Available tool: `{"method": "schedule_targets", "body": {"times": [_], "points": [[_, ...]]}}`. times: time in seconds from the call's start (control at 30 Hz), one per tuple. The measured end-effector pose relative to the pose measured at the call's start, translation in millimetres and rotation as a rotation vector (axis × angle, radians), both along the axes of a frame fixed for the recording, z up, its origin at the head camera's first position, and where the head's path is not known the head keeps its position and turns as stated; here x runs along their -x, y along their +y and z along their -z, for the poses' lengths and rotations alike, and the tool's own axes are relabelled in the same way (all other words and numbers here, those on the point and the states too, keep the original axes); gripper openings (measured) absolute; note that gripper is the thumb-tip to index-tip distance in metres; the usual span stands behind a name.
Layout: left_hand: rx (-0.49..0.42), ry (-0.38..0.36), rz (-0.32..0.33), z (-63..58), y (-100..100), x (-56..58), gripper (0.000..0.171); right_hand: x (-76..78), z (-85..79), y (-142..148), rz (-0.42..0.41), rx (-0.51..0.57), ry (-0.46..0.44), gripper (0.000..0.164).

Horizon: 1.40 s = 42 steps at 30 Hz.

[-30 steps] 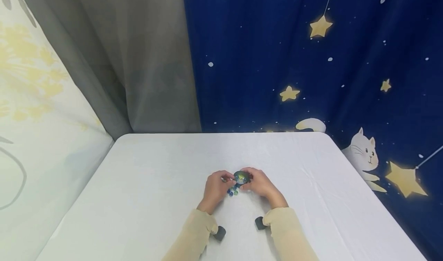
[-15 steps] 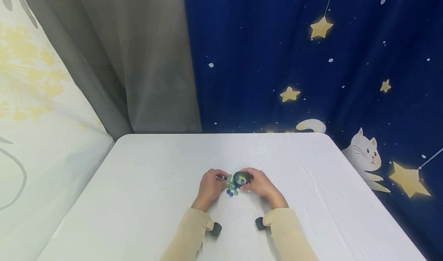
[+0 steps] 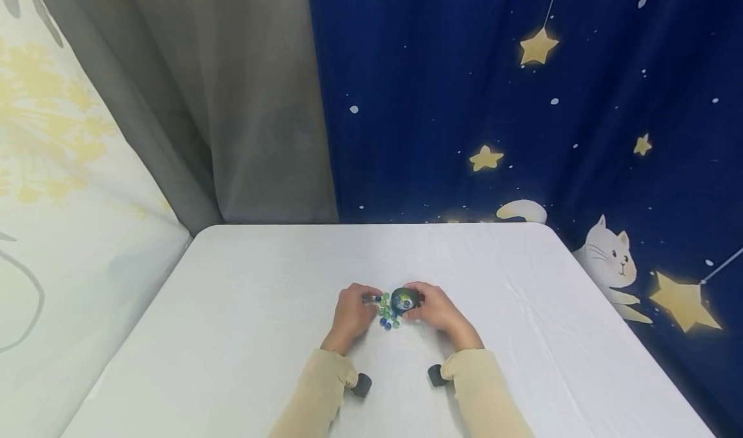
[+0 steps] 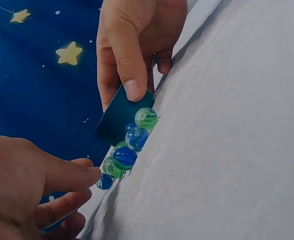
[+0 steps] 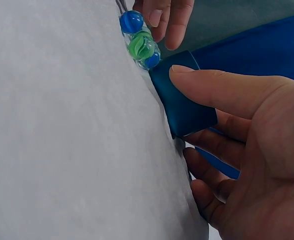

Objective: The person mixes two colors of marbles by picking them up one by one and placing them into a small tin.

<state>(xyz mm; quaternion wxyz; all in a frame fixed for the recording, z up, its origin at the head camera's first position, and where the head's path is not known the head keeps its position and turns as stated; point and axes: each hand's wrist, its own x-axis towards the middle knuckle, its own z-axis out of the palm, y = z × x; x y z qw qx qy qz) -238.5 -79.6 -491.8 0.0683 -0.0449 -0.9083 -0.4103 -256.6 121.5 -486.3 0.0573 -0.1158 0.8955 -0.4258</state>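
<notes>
My right hand (image 3: 438,308) holds a dark teal cup (image 5: 184,97) between thumb and fingers, close against the white surface. In the head view its round mouth faces up toward the camera, and a blue marble (image 3: 407,303) shows inside. Several green and blue glass marbles (image 4: 124,157) lie clustered between the cup and my left hand (image 3: 351,312). The left thumb and index finger are apart at the far side of this cluster, the thumb tip right at a blue marble (image 4: 104,181). A green marble (image 4: 146,119) lies close to the cup's mouth.
The white table (image 3: 261,283) extends around both hands. Behind it hang a grey curtain (image 3: 267,102) and a dark blue curtain (image 3: 429,89) with stars. A black wrist device (image 3: 362,385) sits at the left sleeve, another black wrist device (image 3: 437,375) at the right.
My left hand has drawn back leftward from the cup's mouth, uncovering the loose marbles. A blue marble now shows in the cup. The right hand has hardly moved.
</notes>
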Motion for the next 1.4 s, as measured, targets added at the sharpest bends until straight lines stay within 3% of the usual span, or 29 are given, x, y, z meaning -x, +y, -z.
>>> {"method": "schedule_targets", "body": {"times": [0.57, 1.1, 1.4], "points": [[0.012, 0.006, 0.001, 3.9, -0.3, 1.6, 0.022, 1.5, -1.6, -0.8, 0.0, -0.003, 0.006, 0.055], [0.026, -0.03, -0.068, 6.6, 0.1, -0.4, 0.018, -1.2, 0.6, -0.4, 0.006, 0.004, -0.003, 0.056], [0.071, 0.0, -0.083, 7.8, 0.0, -0.1, 0.023, -2.0, -1.4, -1.2, 0.006, 0.001, 0.003, 0.056]]}}
